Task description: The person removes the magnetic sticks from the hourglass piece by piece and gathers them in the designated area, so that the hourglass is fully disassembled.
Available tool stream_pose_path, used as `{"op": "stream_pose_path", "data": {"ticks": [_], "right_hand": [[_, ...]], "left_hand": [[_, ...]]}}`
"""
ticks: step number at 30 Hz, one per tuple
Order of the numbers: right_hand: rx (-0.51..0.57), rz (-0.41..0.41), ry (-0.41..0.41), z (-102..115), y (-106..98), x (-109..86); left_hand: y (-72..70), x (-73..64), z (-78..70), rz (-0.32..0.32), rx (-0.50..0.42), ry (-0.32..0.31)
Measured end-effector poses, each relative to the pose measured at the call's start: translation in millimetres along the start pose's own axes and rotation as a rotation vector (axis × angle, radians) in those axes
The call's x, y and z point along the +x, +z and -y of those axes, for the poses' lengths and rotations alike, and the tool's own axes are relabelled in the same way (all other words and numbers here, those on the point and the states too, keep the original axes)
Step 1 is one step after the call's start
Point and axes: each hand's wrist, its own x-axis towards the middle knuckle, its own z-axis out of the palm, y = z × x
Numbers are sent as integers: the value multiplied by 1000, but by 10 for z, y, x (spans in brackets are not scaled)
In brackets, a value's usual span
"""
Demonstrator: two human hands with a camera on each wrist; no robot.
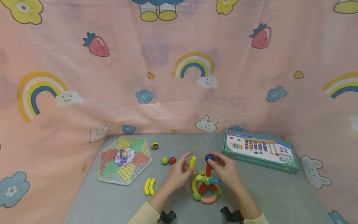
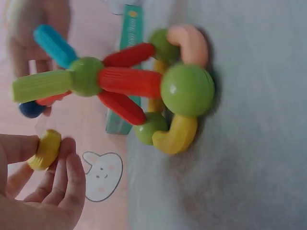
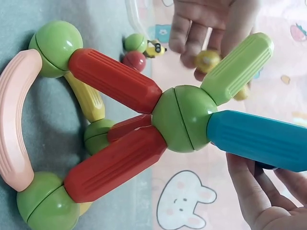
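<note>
Cream sleeves point(image 1: 144, 214) with black wrist mounts point(image 1: 167, 217) are lying nearest the head camera, reaching over a grey table point(image 1: 268, 199). A pink cloth point(image 1: 167, 115) printed with rainbows, strawberries and rabbits is hanging behind it. The left hand point(image 1: 177, 175) is pinching a yellow curved piece point(image 1: 192, 162); the right hand point(image 1: 228, 174) is clamping a dark blue ball point(image 1: 209, 158) atop a red stick of the stick-and-ball structure point(image 1: 205, 180), which is standing on the table between the arms. Two yellow curved pieces point(image 1: 146, 186), a green ball point(image 1: 165, 160), a red ball point(image 1: 172, 160), a bee figure point(image 1: 155, 145) and a hexagonal board point(image 1: 124, 160) are lying to the left, while a green box point(image 1: 260, 151) is resting far right.

In the left wrist view, thumb and fingers are closing around the yellow curved piece, apart from the structure.

In the right wrist view, the blue stick point(image 3: 259, 139) is partly hiding the right hand, and the structure's peach arc point(image 3: 17, 120) is resting low on the grey surface.
</note>
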Motion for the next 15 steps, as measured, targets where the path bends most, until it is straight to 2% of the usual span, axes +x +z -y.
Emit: {"op": "stream_pose_path", "data": {"ticks": [2,5,12,15], "right_hand": [[-5,5,12,9,7,7],[-6,10,24,17,6,11],[17,24,6,12,-20,-8],[20,31,9,12,-23,-6]], "left_hand": [[-46,-24,26,31,-139,-58],[-105,-75,54,72,-232,-123],[-233,-232,116,156,-276,-193],[-318,-297,147,165,-234,-211]]}}
